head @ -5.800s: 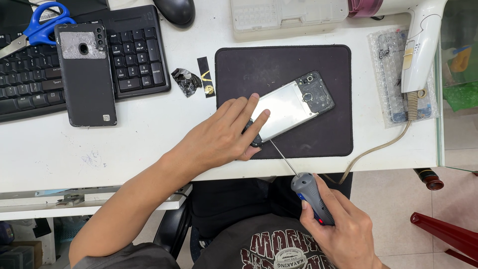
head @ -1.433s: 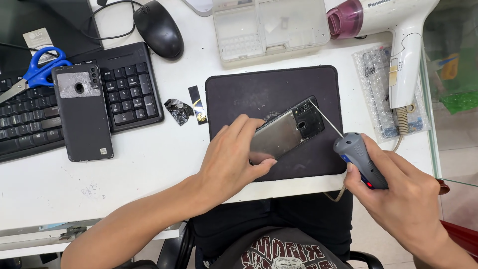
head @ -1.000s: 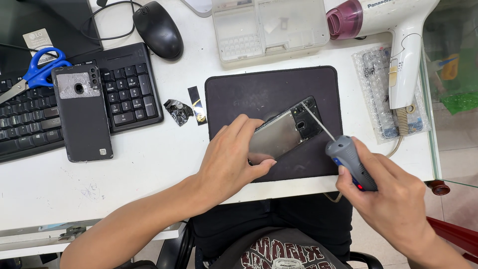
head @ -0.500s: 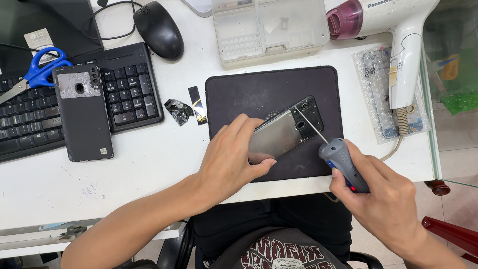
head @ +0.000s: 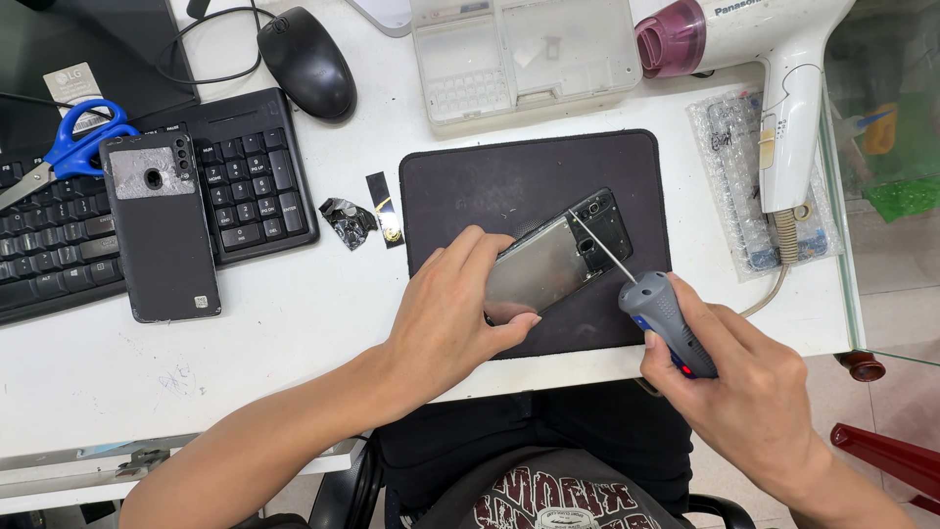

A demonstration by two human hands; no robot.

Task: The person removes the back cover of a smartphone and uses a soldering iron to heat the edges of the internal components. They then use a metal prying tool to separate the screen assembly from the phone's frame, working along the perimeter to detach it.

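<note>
While left hand clamps phone (mid-mat), right hand grips screwdriver.

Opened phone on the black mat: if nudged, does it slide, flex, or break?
The opened phone probably stays stiff: flat, rigid-looking slab. It likely grips the black mat rather than sliding, with the left hand pinning it. Exposed internals look fragile.

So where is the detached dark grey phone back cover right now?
In the head view, the dark grey phone back cover lies on the left, resting across the black keyboard, just below the blue-handled scissors.
</note>
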